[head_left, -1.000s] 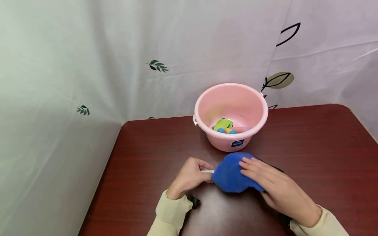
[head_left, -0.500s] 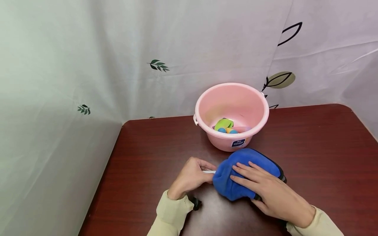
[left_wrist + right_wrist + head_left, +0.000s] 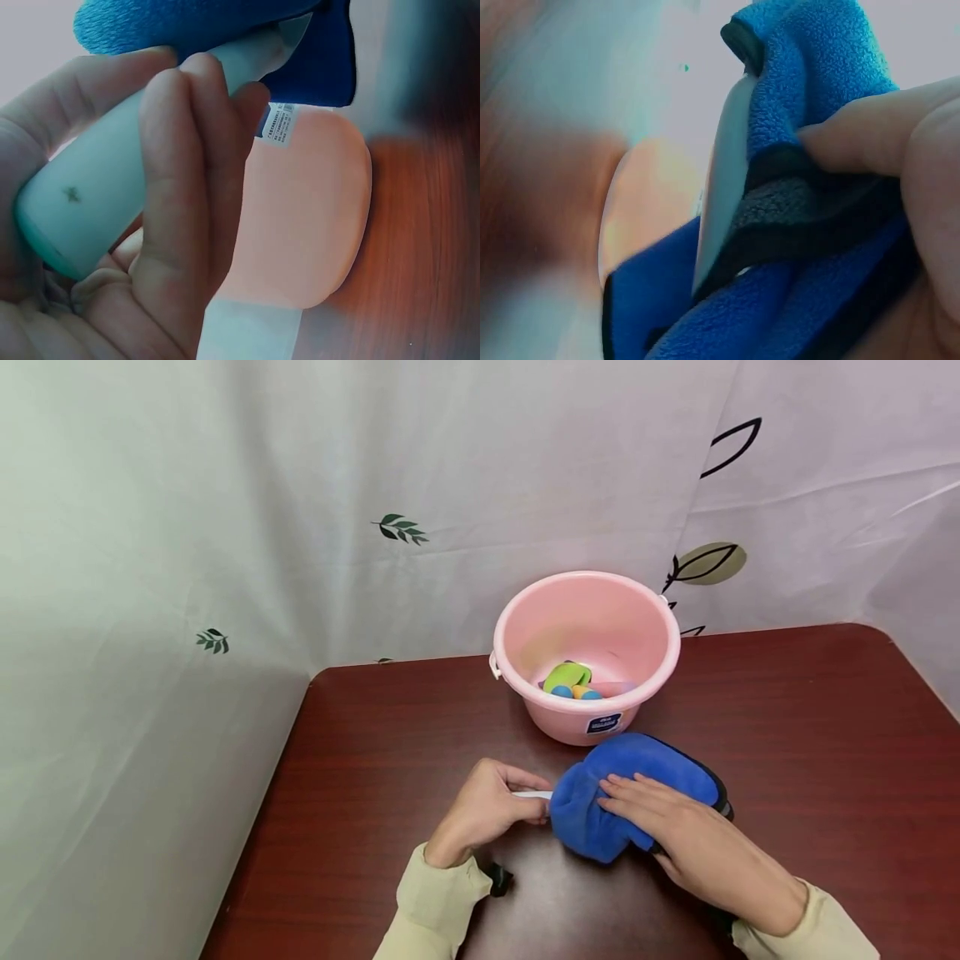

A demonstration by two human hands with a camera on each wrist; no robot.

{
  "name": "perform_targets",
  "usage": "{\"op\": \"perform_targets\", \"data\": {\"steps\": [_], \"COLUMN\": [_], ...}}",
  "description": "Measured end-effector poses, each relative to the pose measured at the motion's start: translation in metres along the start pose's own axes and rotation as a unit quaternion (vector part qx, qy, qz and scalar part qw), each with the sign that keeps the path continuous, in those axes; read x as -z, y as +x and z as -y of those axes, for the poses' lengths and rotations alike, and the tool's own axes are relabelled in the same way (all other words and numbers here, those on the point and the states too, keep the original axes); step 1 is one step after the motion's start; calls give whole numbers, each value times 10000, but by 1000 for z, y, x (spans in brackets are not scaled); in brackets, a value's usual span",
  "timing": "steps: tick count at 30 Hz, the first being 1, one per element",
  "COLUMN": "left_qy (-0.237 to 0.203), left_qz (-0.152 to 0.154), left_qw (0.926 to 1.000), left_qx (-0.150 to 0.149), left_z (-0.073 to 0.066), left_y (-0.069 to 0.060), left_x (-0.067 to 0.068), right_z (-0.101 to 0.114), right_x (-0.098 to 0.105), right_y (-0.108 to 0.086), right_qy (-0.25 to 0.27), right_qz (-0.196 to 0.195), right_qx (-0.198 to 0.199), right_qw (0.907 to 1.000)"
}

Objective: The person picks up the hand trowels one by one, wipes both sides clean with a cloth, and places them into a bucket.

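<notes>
My left hand [image 3: 486,803] holds a knife by its pale handle [image 3: 94,180], which has a green butt end. Only a short white stretch of the knife [image 3: 533,794] shows in the head view. A blue cloth [image 3: 647,763] with dark edging is folded over the blade. In the right wrist view, part of the pale blade [image 3: 724,176] sticks out between folds. The right hand [image 3: 686,828] lies over the cloth and grips it, its thumb pressing a fold in the right wrist view. The blade's tip cannot be made out clearly.
Behind the hands stands a pink basin [image 3: 517,681] with white handle lugs and a label. Inside lie a green item [image 3: 566,676] and several blue, yellow and pink pieces. The brown table [image 3: 390,727] meets a pale patterned curtain [image 3: 450,468] at the back and left.
The right hand has shifted slightly along the knife, first leftward and then back a little right. More of the cloth now shows behind its fingers, bunched near the left hand, which stays put.
</notes>
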State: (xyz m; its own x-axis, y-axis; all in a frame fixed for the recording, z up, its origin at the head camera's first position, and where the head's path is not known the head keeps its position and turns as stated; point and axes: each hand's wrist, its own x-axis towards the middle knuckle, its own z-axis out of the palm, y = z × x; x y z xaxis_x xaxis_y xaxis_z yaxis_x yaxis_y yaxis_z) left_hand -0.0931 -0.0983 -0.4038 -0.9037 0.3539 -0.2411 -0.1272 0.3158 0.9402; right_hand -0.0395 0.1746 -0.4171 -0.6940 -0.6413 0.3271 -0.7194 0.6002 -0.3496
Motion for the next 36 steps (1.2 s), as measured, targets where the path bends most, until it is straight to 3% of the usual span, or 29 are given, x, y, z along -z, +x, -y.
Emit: {"op": "perform_targets", "data": {"steps": [12, 19, 36], "left_qy": [-103, -168, -171], "left_qz": [50, 45, 151], "left_qw": [9999, 9998, 9997], "left_qx": [2, 18, 98], "left_z": [1, 1, 8], "left_y": [0, -1, 1], "left_x": [9, 14, 28], "right_z": [-9, -12, -22], "right_x": [3, 7, 10], "right_y": [1, -2, -5], "right_qy": [-209, -255, -293], "right_qz": [-345, -391, -599], "right_qx": [130, -49, -16], "right_qw": [9991, 9989, 9978]}}
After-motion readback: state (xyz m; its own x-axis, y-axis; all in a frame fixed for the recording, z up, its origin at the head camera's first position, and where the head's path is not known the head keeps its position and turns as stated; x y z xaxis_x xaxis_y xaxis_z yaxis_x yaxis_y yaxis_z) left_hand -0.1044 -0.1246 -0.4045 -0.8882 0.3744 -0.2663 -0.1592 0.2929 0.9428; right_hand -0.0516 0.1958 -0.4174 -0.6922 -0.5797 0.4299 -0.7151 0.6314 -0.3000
